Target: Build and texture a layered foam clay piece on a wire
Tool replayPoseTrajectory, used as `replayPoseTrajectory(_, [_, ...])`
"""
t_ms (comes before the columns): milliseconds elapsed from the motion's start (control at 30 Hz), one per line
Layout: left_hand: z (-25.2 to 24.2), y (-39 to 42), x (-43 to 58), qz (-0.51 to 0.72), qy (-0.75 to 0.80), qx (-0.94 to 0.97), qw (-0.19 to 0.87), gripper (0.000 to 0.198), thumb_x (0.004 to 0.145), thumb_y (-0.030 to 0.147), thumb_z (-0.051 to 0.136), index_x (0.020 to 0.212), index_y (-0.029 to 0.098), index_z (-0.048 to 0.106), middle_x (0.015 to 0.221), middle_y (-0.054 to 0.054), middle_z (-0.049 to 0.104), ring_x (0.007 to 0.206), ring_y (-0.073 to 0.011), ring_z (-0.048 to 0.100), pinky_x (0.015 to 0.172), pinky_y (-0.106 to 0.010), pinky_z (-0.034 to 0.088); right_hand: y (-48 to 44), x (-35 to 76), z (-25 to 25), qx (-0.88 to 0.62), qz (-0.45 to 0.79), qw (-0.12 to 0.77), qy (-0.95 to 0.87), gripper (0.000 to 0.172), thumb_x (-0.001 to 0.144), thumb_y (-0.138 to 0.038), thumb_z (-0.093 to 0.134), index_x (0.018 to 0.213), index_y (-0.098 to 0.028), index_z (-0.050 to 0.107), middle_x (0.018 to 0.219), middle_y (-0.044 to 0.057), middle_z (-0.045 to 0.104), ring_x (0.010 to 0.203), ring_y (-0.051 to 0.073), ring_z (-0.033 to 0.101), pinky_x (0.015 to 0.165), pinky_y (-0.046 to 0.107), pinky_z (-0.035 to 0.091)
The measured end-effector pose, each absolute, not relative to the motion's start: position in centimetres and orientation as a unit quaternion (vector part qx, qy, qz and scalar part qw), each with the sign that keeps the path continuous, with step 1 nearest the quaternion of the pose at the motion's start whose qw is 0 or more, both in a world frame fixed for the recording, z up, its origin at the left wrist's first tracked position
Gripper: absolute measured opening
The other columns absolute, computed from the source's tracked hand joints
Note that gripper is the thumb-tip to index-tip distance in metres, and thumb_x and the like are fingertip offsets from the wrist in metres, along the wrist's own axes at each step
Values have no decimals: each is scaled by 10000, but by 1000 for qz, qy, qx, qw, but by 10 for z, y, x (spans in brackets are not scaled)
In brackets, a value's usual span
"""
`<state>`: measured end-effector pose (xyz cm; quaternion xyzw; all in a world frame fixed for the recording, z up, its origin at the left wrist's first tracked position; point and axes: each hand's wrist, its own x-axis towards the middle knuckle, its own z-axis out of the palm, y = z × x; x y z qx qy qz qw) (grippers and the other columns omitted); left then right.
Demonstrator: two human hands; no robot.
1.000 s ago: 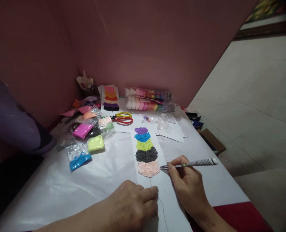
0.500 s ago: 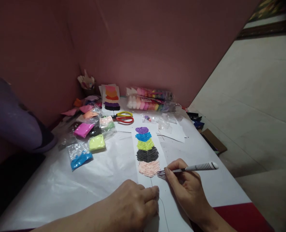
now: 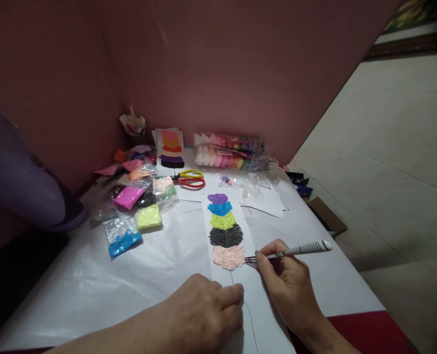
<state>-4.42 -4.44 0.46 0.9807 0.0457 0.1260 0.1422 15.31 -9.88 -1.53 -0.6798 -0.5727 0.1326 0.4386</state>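
A paper strip (image 3: 260, 300) lies before me, bearing a feather shape in textured clay bands of purple, blue, yellow-green, black and pale pink. My right hand (image 3: 290, 278) pinches a fork (image 3: 306, 249) with a patterned white-and-black handle. Its tines are at the right edge of the pale pink clay band (image 3: 228, 257). Below that band, my left hand (image 3: 207, 307) rests on the strip with its fingers curled. Whatever those fingers may hold is hidden. A thin drawn line (image 3: 250, 319) runs down the paper beside them.
Clay packets, including a blue one (image 3: 125, 242) and a yellow one (image 3: 149, 218), lie at left. Scissors (image 3: 191, 179) with yellow and red handles sit behind the strip. Farther back are another coloured feather sheet (image 3: 171, 145) and bagged clay (image 3: 225, 157). A purple object (image 3: 22, 172) stands at far left.
My right hand has shifted slightly right, and the fork's tines have moved to the pink band's outer edge, its handle tilted up more. My left hand stays in place.
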Motion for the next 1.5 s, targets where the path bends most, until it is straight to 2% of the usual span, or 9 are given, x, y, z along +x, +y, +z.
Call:
replayPoseTrajectory(233, [4, -44, -40, 114, 50, 982, 143, 85, 768, 77, 533, 766, 142, 589, 853, -48, 641, 517, -138, 465, 432, -294, 401, -105, 156, -20, -665, 160, 475, -553, 187, 913, -295, 523, 749, -214, 486, 548, -65, 435, 464, 94, 429, 432, 210, 361])
replayPoseTrajectory(467, [3, -43, -41, 141, 44, 979, 138, 147, 764, 50, 497, 821, 132, 605, 905, -70, 655, 527, -140, 480, 457, -298, 418, -103, 153, -16, -652, 169, 444, -592, 226, 916, -278, 503, 702, -210, 473, 552, -57, 433, 460, 92, 429, 426, 213, 356])
replayPoseTrajectory(767, [1, -45, -43, 151, 41, 978, 139, 148, 748, 45, 499, 795, 137, 605, 845, -56, 643, 498, -133, 443, 438, -298, 390, -102, 155, -18, -687, 126, 445, -560, 212, 899, -278, 521, 703, -216, 470, 517, -75, 401, 424, 85, 395, 401, 213, 324])
replayPoseTrajectory(1033, [3, -44, -42, 139, 44, 980, 138, 100, 759, 71, 530, 788, 143, 594, 852, -51, 643, 516, -129, 467, 445, -288, 401, -105, 159, -24, -684, 150, 477, -531, 182, 907, -297, 542, 752, -216, 491, 555, -58, 492, 481, 101, 487, 458, 213, 403])
replayPoseTrajectory(1433, [0, -43, -43, 153, 30, 980, 126, 104, 811, 82, 504, 795, 139, 590, 829, -52, 644, 519, -127, 495, 451, -278, 415, -107, 149, -17, -597, 171, 494, -609, 75, 926, -256, 537, 869, -218, 569, 619, -37, 556, 470, 97, 516, 407, 191, 429])
replayPoseTrajectory(1500, [0, -43, -42, 168, 26, 977, 131, 114, 828, 87, 493, 802, 136, 592, 815, -52, 645, 523, -126, 508, 451, -273, 416, -107, 152, -15, -596, 183, 486, -612, 92, 934, -261, 524, 875, -215, 578, 664, -14, 587, 517, 110, 558, 428, 196, 454])
